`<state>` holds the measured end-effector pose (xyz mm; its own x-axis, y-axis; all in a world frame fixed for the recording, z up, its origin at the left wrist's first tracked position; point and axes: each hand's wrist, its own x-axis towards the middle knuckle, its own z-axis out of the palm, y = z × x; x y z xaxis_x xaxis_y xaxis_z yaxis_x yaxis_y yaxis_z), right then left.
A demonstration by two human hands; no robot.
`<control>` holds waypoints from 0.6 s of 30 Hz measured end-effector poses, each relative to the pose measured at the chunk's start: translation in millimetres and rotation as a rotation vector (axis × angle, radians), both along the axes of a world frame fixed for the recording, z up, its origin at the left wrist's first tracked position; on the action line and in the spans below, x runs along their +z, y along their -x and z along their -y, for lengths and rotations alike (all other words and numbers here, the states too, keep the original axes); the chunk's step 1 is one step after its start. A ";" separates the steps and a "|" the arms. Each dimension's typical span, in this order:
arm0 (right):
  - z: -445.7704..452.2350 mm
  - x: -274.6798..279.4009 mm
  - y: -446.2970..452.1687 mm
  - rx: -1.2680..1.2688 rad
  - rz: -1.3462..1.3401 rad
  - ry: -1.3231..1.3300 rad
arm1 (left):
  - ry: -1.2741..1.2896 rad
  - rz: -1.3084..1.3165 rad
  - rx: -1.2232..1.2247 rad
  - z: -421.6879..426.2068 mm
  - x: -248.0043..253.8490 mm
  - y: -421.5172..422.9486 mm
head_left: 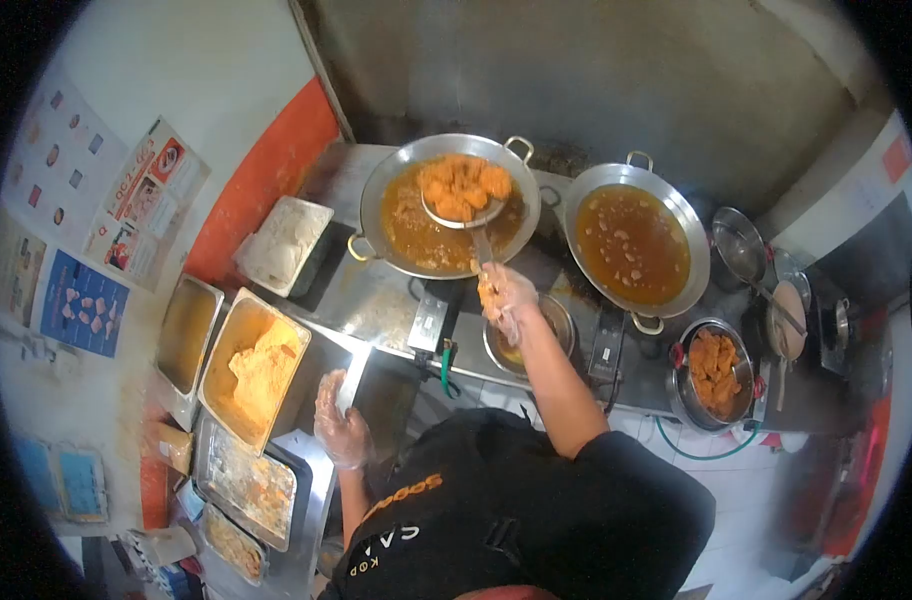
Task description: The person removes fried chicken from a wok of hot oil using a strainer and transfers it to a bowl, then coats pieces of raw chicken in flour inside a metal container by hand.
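My right hand, in a clear plastic glove, is wrapped round the handle of a skimmer. Pieces of golden fried chicken are heaped in the skimmer's bowl, which is over the left pan of oil. How far the bowl sits above the oil I cannot tell. My left hand, gloved too, is beside the counter edge with its fingers stretched out and nothing in it. Closest to it is a deep metal tray of orange-yellow breading.
To the right is a second pan of oil. A bowl of fried pieces stands farther right. A metal pot sits below my right forearm. Flour, a tray of liquid and crumb-covered trays line the left. A green hose hangs in front.
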<state>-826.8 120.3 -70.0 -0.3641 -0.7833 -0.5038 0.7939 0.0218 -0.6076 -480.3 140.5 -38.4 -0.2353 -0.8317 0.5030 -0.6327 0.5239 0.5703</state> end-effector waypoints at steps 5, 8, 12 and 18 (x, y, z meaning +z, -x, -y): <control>-8.8 -16.9 -5.1 0.023 -0.081 -0.029 | -0.060 -0.043 -0.048 -4.3 0.2 -1.4; -15.9 -24.2 -10.2 0.045 -0.052 -0.006 | -0.095 -0.055 -0.068 -6.1 -3.4 -9.3; -26.4 -12.6 -22.4 -0.023 -0.079 -0.050 | -0.067 0.000 -0.061 -6.8 -3.1 -15.5; -23.1 -38.8 -23.5 -0.010 0.003 -0.005 | -0.022 -0.024 -0.070 -2.2 13.8 -13.6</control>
